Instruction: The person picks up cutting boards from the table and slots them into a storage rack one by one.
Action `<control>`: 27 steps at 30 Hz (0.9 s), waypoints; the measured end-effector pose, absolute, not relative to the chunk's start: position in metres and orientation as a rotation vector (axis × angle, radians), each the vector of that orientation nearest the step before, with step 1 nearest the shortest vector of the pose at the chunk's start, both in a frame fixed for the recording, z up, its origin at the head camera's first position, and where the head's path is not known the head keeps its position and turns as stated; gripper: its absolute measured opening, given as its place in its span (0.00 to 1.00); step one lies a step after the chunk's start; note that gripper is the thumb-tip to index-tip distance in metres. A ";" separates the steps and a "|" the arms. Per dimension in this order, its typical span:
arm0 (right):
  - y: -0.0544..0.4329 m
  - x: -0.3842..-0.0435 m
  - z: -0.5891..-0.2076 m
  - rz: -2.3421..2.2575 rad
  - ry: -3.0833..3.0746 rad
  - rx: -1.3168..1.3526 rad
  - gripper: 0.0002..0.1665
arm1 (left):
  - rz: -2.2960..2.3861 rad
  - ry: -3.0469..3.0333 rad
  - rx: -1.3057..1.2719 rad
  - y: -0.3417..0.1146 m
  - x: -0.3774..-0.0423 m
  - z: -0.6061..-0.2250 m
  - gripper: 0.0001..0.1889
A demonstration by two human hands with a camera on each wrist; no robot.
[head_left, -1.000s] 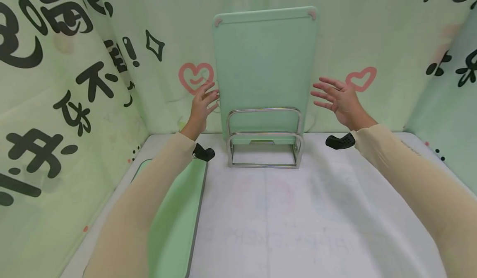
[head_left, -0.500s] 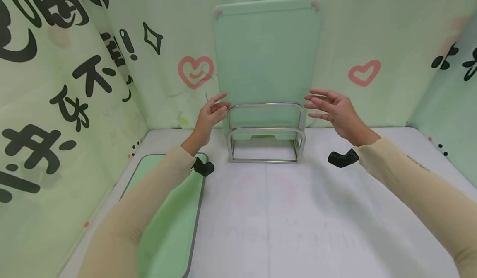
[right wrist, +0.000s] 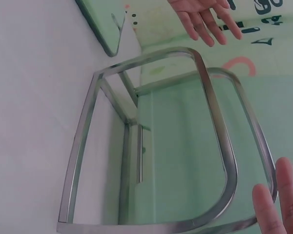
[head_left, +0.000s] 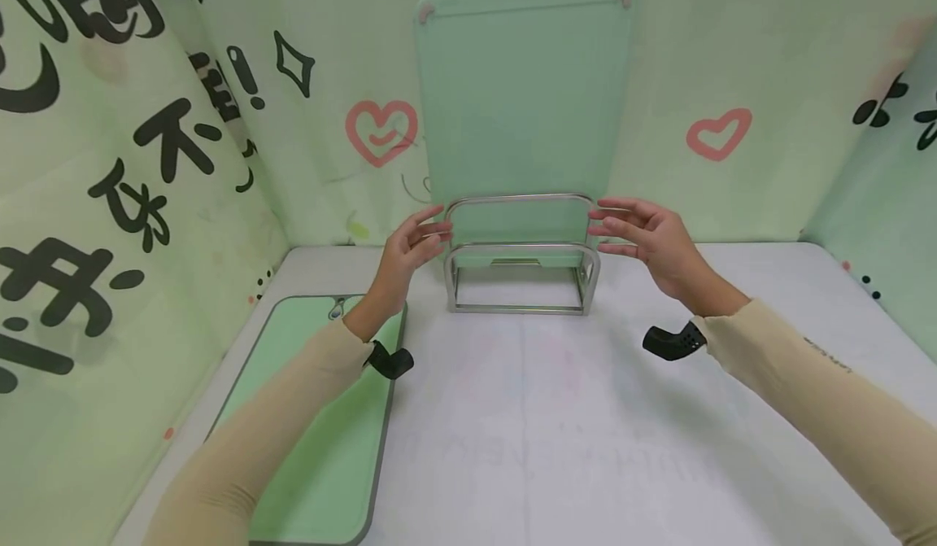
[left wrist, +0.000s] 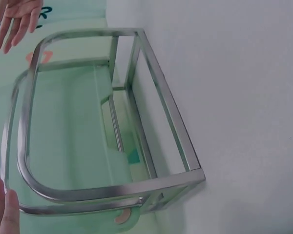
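Observation:
A light green cutting board (head_left: 523, 98) with pinkish corners stands upright in a silver metal rack (head_left: 518, 312) toward the back of the table. At the rack's left side is my left hand (head_left: 404, 257), its fingers nearly straight beside the upper bend. My right hand (head_left: 655, 245) mirrors it on the right, fingers extended at the other bend. Fingertips (left wrist: 10, 214) lie right by the rack's tubing (left wrist: 27, 112) in the left wrist view. The right wrist view has fingers (right wrist: 266, 209) alongside the metal frame (right wrist: 217, 117). Whether either hand touches the rack I cannot tell.
Flat on the table's left lies another green board (head_left: 322, 448) with a grey edge, partly under my left forearm. Printed cloth walls (head_left: 183, 286) with writing and hearts enclose the white table (head_left: 586, 448) at the back and sides.
Both hands have come down and inward, from beside the upright board to the rack's upper bends. The head view has tilted slightly downward. Board and rack stay in place.

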State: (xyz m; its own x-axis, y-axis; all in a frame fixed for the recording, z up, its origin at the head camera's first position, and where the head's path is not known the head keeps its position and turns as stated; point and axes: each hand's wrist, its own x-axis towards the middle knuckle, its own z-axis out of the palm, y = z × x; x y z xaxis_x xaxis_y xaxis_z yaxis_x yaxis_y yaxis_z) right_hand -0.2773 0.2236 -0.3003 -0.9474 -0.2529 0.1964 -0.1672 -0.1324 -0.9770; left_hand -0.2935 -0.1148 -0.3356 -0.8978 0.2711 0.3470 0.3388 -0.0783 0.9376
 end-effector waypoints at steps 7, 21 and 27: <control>0.207 -0.260 -0.307 -2.220 2.003 -0.545 0.14 | -2.144 -2.160 -0.696 -0.120 -0.272 -0.338 0.24; 0.160 -0.244 -0.333 -2.016 2.129 -0.495 0.18 | -2.035 -2.316 -0.648 -0.152 -0.254 -0.353 0.25; 0.136 -0.244 -0.341 -1.963 2.096 -0.444 0.28 | -2.001 -2.345 -0.586 -0.174 -0.253 -0.354 0.24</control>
State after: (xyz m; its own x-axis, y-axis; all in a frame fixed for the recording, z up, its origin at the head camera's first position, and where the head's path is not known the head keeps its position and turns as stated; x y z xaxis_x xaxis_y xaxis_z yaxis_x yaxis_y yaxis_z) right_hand -0.2436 0.1357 -0.3413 -0.9263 -0.3752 0.0355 -0.0600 0.0537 -0.9968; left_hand -0.2529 -0.1744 -0.3543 -0.9303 0.2767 0.2407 0.2813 0.1171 0.9525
